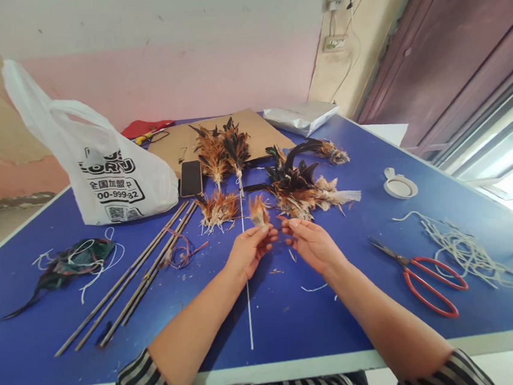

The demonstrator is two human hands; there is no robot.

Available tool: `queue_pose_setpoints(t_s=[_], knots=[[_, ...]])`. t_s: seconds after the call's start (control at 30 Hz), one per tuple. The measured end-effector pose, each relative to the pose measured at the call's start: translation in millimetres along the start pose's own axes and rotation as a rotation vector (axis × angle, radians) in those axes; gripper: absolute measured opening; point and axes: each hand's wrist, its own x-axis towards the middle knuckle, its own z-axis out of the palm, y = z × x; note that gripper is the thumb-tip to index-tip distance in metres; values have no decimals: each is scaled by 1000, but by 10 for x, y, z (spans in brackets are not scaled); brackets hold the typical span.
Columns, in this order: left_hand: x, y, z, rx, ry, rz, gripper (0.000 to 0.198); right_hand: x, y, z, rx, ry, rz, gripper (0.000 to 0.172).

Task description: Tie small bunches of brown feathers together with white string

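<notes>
My left hand [253, 248] pinches a small tuft of orange-brown feathers [259, 209], which stands up from the fingertips. Close beside it, my right hand [309, 240] has its thumb and fingers pressed around a small reddish feather [281, 218]. Just beyond the hands lies a loose pile of black, brown and pale feathers [299, 188]. A short row of brown feathers [219, 209] is spread left of the held tuft. Two tied feather bunches [223, 150] rest farther back, their pale stems toward me.
A white plastic bag [118, 169] stands at the left, near a phone [190, 179] and several thin sticks [129, 283]. Red-handled scissors [428, 276], white string [466, 251] and a tape roll [400, 187] lie right. Cardboard [260, 131] and a silver packet [301, 117] are at the back.
</notes>
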Motion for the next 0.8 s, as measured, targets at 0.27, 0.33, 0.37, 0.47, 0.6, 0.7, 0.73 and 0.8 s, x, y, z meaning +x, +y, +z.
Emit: queue_pose_setpoints(t_s=[0.27, 0.33, 0.37, 0.47, 0.6, 0.7, 0.73, 0.8], knots=[[158, 276, -243, 66, 217, 298, 31, 173, -270, -395, -434, 299, -419, 20], [171, 309, -273, 84, 235, 316, 32, 173, -226, -377, -664, 321, -459, 20], [175, 317, -283, 94, 243, 321, 32, 168, -183, -342, -787, 299, -457, 20], [178, 305, -302, 117, 247, 321, 32, 163, -35, -189, -1129, 41, -420, 20], [165, 245, -299, 159, 211, 294, 34, 216, -40, -107, -1508, -189, -405, 26], [139, 214, -267, 195, 194, 287, 34, 263, -258, -204, -1807, -85, -347, 20], [128, 207, -252, 201, 188, 283, 33, 271, -339, -248, -1915, -35, -282, 19], [105, 194, -218, 210, 166, 266, 32, 273, -462, -323, -2089, 21, -166, 20]])
